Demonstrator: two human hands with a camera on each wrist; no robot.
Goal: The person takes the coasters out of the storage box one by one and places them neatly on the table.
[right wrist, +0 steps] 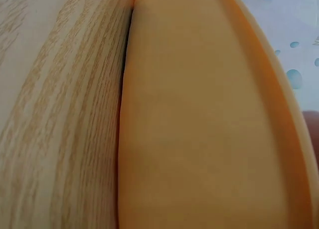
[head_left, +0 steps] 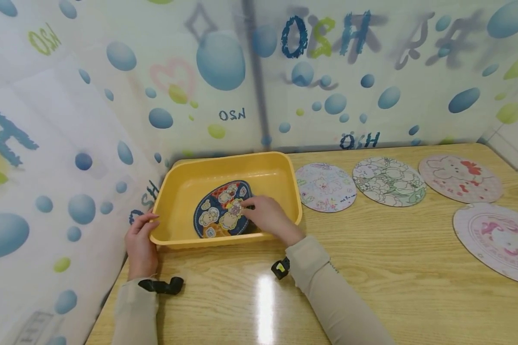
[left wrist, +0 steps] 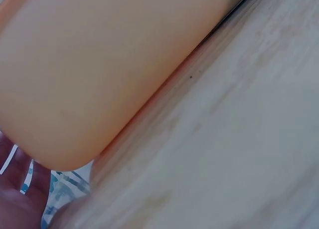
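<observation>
A yellow plastic basin [head_left: 177, 191] stands on the wooden table, toward its back left. Inside it lies a dark blue round mat [head_left: 203, 225] printed with cartoon bears. My right hand [head_left: 269, 218] reaches over the front rim and pinches the mat at its right side; the fingertips are partly hidden. At the basin's front left corner my left hand [head_left: 141, 244] grips the rim, fingers bent over it. The left wrist view has the left fingers [left wrist: 37, 181] beside the basin's corner. Only the basin's outer wall [right wrist: 199, 114] and a bit of hand show in the right wrist view.
To the right of the basin lie several round printed mats: a pastel one [head_left: 325, 187], a green floral one [head_left: 388, 182], a pink rabbit one [head_left: 459, 178] and a pink-white one [head_left: 496, 239]. A bubble-patterned curtain [head_left: 224, 115] borders the table [head_left: 224, 292] behind and at left.
</observation>
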